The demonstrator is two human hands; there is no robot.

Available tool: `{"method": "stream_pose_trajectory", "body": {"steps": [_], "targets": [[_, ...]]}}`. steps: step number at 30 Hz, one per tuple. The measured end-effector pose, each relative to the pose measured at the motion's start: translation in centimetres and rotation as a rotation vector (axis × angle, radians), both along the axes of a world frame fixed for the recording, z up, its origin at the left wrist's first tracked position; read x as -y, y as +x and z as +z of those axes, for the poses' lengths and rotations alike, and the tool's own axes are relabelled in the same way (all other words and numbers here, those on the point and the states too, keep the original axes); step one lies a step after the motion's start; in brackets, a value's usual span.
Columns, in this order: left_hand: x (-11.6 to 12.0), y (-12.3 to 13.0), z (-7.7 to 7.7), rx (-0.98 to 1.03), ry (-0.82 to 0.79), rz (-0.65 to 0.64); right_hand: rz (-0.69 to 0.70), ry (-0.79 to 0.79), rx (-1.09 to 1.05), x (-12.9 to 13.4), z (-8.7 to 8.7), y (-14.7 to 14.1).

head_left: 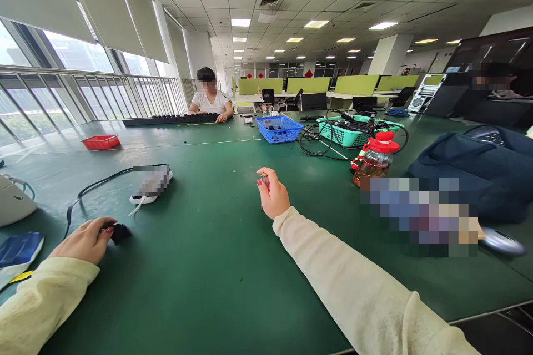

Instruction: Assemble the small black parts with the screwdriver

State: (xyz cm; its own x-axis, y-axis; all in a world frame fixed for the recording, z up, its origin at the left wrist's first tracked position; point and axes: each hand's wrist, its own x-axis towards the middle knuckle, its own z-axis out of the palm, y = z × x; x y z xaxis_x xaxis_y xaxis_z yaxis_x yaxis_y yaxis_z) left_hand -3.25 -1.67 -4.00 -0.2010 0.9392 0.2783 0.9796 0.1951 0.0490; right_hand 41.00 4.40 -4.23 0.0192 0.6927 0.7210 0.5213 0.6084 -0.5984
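Note:
My left hand (pixel 85 239) rests low over the green table at the left, its fingers closed on a small black object (pixel 120 233) whose kind I cannot make out. Further forward, near the middle, my right hand (pixel 273 195) is raised with thumb and fingers pinched together. Something small shows between those fingertips, too small to name. A white device with a blurred face (pixel 152 184) lies ahead of my left hand, and a black strap (pixel 97 180) curves beside it.
The green table (pixel 200 288) carries a red tray (pixel 101 142), a blue basket (pixel 278 130), a teal basket (pixel 343 134) of cables, a red-lidded jar (pixel 375 161) and a dark blue bag (pixel 478 172). Another person (pixel 211 101) sits at the far edge.

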Motion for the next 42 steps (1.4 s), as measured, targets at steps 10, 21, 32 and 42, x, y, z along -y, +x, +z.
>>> {"method": "stream_pose_trajectory", "body": {"steps": [10,21,32,42], "targets": [[0.2,-0.4,1.4,0.012,-0.099,0.048,-0.001,0.001,0.003,-0.1,-0.1,0.0],[0.2,-0.1,0.9,-0.051,-0.097,0.023,0.011,0.012,-0.004,-0.1,-0.1,0.0],[-0.6,-1.1,0.4,-0.077,-0.07,-0.021,0.005,0.017,-0.001,0.0,-0.1,0.0],[1.3,2.0,1.5,-0.037,0.214,0.038,0.007,0.02,0.002,-0.1,-0.1,0.0]]}}
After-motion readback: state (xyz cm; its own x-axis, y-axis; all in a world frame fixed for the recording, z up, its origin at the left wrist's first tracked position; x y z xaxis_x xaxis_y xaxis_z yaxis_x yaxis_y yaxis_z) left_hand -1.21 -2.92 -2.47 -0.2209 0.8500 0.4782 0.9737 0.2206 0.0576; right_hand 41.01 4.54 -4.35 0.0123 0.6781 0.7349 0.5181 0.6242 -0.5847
